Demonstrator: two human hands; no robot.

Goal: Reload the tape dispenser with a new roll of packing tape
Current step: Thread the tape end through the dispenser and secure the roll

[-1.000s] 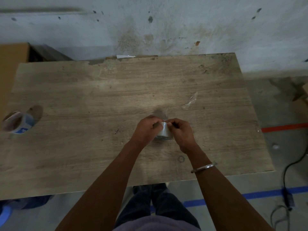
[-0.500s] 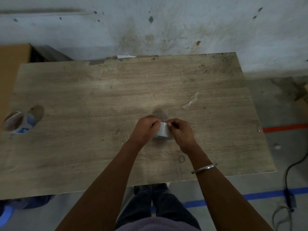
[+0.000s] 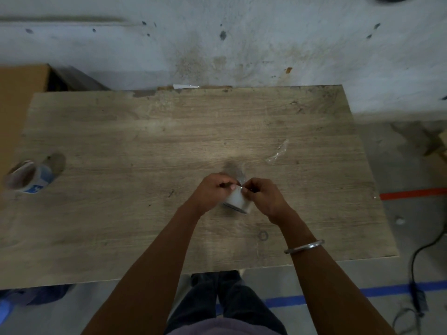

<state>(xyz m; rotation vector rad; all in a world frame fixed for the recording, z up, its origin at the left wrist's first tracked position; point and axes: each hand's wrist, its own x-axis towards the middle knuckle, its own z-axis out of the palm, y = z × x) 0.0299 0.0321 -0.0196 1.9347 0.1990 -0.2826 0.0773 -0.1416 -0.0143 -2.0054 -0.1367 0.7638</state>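
Note:
A pale roll of packing tape [image 3: 237,201] is held just above the middle of the wooden table [image 3: 145,146]. My left hand [image 3: 212,189] grips the roll from the left, fingers curled over its top edge. My right hand [image 3: 260,195] holds it from the right, thumb and fingertips pinching at the roll's upper rim. A second roll with a blue and white label [image 3: 27,178] lies on its side at the table's left edge. No tape dispenser shows in this view.
A crumpled strip of clear film [image 3: 277,152] lies on the table to the right of my hands. A cardboard box [image 3: 17,112] stands left of the table. A black cable [image 3: 420,267] trails on the floor at the right.
Both hands stay on the roll; the fingers have shifted slightly at its top rim. Nothing else on the table has moved.

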